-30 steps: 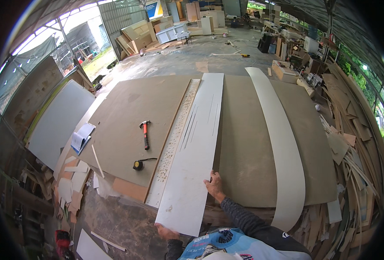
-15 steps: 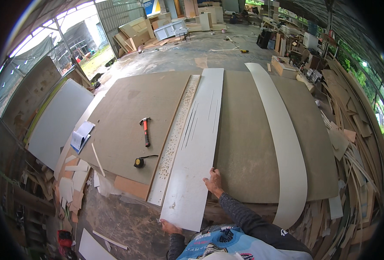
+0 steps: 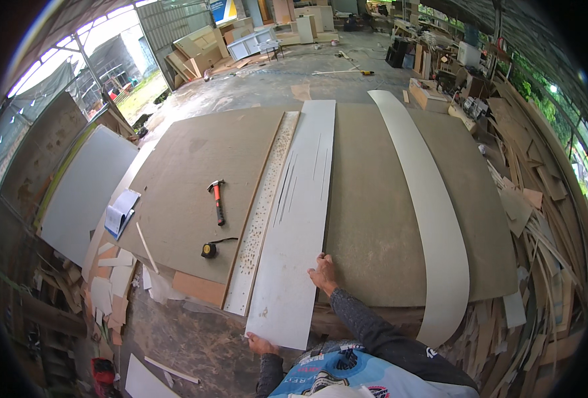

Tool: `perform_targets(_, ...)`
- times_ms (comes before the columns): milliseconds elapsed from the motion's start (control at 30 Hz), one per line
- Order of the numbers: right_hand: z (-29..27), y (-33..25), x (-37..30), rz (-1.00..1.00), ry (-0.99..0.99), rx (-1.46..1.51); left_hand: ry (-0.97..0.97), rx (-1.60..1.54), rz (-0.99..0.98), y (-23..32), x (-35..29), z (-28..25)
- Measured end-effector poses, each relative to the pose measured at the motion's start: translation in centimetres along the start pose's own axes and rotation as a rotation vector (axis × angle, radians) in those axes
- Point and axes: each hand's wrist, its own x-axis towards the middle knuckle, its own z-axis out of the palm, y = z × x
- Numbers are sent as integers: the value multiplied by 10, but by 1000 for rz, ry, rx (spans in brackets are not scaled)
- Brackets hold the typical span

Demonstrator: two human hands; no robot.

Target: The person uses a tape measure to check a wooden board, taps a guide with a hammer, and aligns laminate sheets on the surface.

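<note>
A long white board point(image 3: 288, 239) with thin dark lines along its upper half lies lengthwise on a large brown sheet point(image 3: 373, 225). Its near end juts past the sheet's front edge. At the near left corner, my left hand point(image 3: 262, 344) is closed on the board's edge. My right hand point(image 3: 323, 273) grips the right edge further up, fingers curled on the rim. Along the board's left side runs a narrow white strip point(image 3: 257, 232) covered in small brownish spots, with a brown edge. Whether board and strip overlap I cannot tell.
A hammer point(image 3: 218, 202) with a red-black handle, a tape measure point(image 3: 209, 250) and an open notebook point(image 3: 120, 212) lie left. A long pale strip point(image 3: 433, 219) crosses the sheet's right part. Wood offcuts point(image 3: 546, 265) pile up at right; more scraps point(image 3: 111, 285) lie near left.
The whole view has shifted slightly, so things sit a little further left. Both hands keep their hold on the board, which shows no clear movement against the spotted strip.
</note>
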Motion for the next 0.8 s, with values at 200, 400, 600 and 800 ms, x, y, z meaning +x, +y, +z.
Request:
perform_targets(200,-5,-8,2,47,-41,-35,32,79,4,1,-1,4)
perform_targets(400,-6,-7,6,44,-31,-58,72,133,-31,1,-2,10)
perform_targets(600,-4,-12,8,64,-45,-41,110,180,21,0,4,8)
perform_targets(800,-3,-4,18,41,-14,-59,117,254,-17,-3,5,15)
